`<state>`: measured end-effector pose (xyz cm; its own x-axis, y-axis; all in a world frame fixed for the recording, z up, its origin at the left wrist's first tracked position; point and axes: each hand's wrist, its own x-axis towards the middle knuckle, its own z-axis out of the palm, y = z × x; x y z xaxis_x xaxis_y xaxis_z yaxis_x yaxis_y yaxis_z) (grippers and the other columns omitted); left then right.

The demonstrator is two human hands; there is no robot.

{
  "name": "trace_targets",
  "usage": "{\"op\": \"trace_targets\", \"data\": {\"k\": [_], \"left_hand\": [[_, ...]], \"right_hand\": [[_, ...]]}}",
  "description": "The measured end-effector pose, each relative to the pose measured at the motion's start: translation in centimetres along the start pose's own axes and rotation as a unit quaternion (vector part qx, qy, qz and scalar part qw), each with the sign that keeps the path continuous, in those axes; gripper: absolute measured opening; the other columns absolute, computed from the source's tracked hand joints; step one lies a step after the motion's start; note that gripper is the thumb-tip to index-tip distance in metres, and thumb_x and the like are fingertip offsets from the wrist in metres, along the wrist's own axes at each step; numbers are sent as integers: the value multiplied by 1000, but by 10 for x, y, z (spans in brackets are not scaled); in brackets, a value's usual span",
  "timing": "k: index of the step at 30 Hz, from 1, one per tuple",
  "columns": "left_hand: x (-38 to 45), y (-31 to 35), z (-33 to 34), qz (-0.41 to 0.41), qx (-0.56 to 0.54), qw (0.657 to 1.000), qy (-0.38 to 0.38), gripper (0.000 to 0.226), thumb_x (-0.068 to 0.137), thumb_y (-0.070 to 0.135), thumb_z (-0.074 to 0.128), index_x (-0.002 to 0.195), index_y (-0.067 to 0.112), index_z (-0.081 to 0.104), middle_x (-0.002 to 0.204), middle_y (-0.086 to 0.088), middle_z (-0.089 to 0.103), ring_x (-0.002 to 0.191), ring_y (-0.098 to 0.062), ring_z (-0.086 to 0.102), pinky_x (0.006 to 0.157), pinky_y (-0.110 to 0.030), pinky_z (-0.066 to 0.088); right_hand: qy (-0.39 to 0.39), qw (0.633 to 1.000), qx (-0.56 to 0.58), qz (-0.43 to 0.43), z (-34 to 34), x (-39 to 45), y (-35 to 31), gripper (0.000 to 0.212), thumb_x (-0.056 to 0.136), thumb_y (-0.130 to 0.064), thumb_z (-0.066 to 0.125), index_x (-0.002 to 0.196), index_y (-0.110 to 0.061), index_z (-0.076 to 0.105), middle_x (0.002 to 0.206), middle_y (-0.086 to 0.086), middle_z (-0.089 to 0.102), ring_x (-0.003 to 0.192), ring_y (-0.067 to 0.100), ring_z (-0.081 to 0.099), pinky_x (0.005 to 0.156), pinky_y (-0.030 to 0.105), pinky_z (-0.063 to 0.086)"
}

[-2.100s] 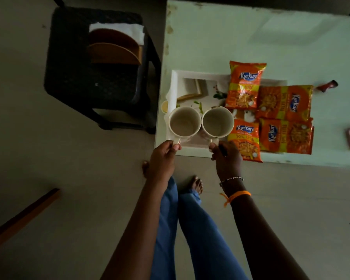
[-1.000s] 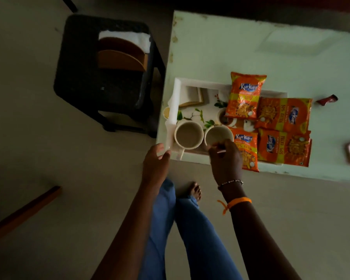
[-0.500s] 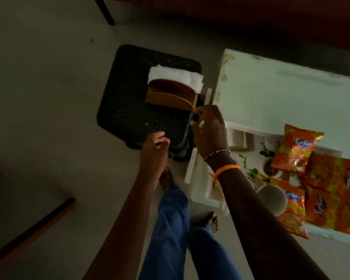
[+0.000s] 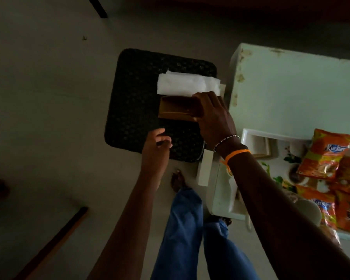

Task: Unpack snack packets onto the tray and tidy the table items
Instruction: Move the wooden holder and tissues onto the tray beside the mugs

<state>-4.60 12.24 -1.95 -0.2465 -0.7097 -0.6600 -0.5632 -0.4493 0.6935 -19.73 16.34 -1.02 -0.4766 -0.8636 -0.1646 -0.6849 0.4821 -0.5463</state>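
Note:
A brown wooden napkin holder (image 4: 178, 111) with white napkins (image 4: 187, 85) stands on a black woven stool (image 4: 133, 110). My right hand (image 4: 214, 116) is closed on the holder's right end. My left hand (image 4: 156, 150) hovers over the stool's near edge, fingers loosely curled, holding nothing. At the right, a white tray (image 4: 257, 138) sits on the pale green table (image 4: 291, 89). Several orange snack packets (image 4: 327, 156) lie on the tray's right side. A white mug (image 4: 309, 209) shows partly behind my right forearm.
My legs in blue jeans (image 4: 182, 229) and a bare foot (image 4: 177, 181) stand on the grey floor between stool and table. A wooden bar (image 4: 55, 243) lies at lower left. A dark leg (image 4: 97, 7) shows at the top.
My hands left the two mugs on the tray and the view swung left to the stool. My right hand reached over and closed on the napkin holder; my left hand came along empty.

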Motion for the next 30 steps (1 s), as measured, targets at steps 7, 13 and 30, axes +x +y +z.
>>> {"op": "trace_targets", "data": {"k": [7,13,30], "left_hand": [[-27,-6,23,-40,-74,996,-15,34,91,6,46,125,12,44,106,-5,56,83,-8,60,71,-19,45],[-83,-12,73,-23,-85,994,-59,34,89,2,45,120,14,49,102,-3,58,87,-11,61,76,-18,47],[-128,-52,165,33,109,980,-163,35,93,25,42,126,24,52,135,-2,52,116,-10,46,98,-30,35]], "right_hand": [[20,998,55,-2,-41,-75,37,46,77,-5,62,121,-4,50,120,19,53,106,35,50,85,30,40],[28,998,49,28,-82,-152,99,44,81,-8,64,121,-1,48,117,21,53,105,35,54,85,39,48],[-85,994,6,68,-73,-190,190,45,74,-5,67,117,-3,53,121,19,53,108,34,54,84,35,46]]}}
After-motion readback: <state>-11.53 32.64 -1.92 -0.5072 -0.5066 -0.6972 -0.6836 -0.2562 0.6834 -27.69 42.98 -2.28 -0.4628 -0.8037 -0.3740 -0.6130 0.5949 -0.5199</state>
